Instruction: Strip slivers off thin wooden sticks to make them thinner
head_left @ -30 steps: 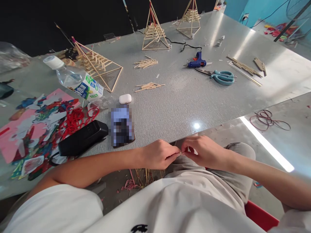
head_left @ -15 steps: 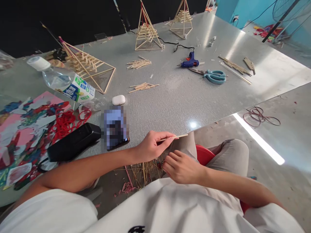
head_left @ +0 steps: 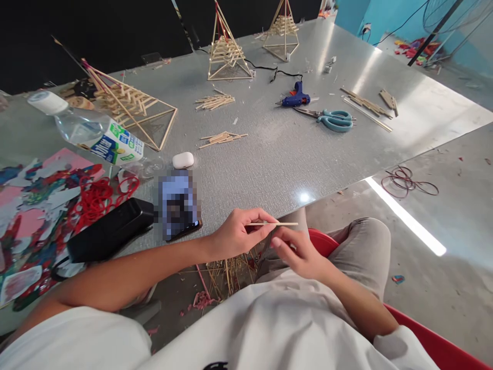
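Currently, L hand [head_left: 241,234] pinches one thin, pale, straight wooden stick [head_left: 288,224] btwn thumb & fingers, nr table [head_left: 254,174] edge.
R hand [head_left: 300,253] just beside, fingers bent, loosely parted; contact unclear. Qty: 3 stick pyramids [head_left: 227,54], 2 short-stick piles [head_left: 215,100], 1 glue gun [head_left: 296,97], 1 pr scissors [head_left: 334,120].

Grey table [head_left: 262,169] bears bottle [head_left: 103,134], glue gun [head_left: 296,96] and scissors [head_left: 334,121].

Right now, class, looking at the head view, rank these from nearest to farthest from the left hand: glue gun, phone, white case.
1. Phone, left of the left hand.
2. White case, just beyond it.
3. Glue gun, far back, right of both.
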Tool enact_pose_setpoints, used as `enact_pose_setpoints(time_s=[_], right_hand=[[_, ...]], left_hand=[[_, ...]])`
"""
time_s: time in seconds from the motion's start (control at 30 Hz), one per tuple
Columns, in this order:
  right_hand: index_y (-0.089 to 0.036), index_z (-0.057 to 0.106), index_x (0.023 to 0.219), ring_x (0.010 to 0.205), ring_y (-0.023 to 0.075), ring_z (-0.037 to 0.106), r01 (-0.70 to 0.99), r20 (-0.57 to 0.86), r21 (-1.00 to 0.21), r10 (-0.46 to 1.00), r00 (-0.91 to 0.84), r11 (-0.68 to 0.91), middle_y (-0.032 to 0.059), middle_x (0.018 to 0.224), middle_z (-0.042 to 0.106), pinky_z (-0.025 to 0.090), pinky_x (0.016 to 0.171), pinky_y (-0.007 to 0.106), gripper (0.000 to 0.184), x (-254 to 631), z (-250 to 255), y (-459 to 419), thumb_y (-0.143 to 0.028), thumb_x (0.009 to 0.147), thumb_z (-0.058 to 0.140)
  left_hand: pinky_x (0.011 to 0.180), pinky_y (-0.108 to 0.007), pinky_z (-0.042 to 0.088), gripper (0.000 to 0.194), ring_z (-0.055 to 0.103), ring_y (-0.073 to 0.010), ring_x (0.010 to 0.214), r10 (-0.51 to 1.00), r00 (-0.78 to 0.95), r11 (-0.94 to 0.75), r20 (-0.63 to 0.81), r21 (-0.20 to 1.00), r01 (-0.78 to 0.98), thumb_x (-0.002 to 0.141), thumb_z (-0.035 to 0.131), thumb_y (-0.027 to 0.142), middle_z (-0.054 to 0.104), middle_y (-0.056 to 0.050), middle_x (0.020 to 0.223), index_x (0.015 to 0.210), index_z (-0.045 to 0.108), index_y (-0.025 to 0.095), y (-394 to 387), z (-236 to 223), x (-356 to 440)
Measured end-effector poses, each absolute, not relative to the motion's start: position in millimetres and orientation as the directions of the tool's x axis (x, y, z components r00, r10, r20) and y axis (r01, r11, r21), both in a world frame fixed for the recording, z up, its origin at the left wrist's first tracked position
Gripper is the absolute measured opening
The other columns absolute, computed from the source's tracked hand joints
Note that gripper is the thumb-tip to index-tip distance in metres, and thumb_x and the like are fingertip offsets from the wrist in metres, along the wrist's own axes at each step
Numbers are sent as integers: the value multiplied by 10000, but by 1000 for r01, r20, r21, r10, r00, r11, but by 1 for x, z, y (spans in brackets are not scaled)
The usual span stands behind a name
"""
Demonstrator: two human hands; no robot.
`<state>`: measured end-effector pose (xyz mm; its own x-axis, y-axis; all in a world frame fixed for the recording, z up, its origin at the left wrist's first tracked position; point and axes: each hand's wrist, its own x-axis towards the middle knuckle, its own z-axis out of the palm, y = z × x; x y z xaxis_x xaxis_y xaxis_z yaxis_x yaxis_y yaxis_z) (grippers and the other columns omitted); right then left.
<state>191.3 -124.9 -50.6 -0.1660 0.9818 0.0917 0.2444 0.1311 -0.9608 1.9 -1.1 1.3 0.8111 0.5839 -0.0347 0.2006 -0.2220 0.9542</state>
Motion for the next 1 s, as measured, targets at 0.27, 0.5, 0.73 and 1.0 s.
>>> enact_pose_setpoints(time_s=[0.27, 0.5, 0.73, 1.0], right_hand=[[-230, 585, 971, 604, 137, 448, 2, 18, -1000, 1000, -3, 18, -44, 671, 522, 391, 606, 281, 513, 202, -41, -123, -693, 1133, 430], [-238, 575, 962, 597, 134, 428, 31, 78, -997, 997, 21, 78, -42, 674, 527, 390, 604, 283, 487, 203, -39, -120, -680, 1126, 456], [-222, 600, 891, 633, 135, 416, 130, 27, -991, 1000, -11, 29, -31, 686, 513, 347, 595, 277, 497, 209, -35, -117, -667, 1101, 528], [-211, 599, 879, 596, 114, 345, 107, -13, -994, 1000, -15, -11, -48, 688, 439, 271, 545, 271, 461, 208, -35, -114, -618, 1095, 575]], left_hand=[[462, -161, 250, 185, 332, -55, 500, 574, 819, -216, -11, 963, 164, 1034, 690, 296, 445, 97, 580, 1028, 745, 120, -3, 0, 2], [454, -167, 251, 198, 330, -55, 488, 549, 835, -273, 15, 948, 162, 1056, 668, 288, 421, 106, 573, 1123, 759, 126, -3, 3, 2], [455, -171, 297, 244, 387, -57, 506, 554, 829, -343, 83, 930, 135, 1078, 645, 307, 536, 61, 611, 1015, 781, 114, -3, 5, 3], [463, -163, 317, 201, 426, -53, 503, 549, 824, -390, 139, 915, 105, 1048, 620, 194, 599, 48, 616, 1039, 796, 98, -2, 0, 3]])
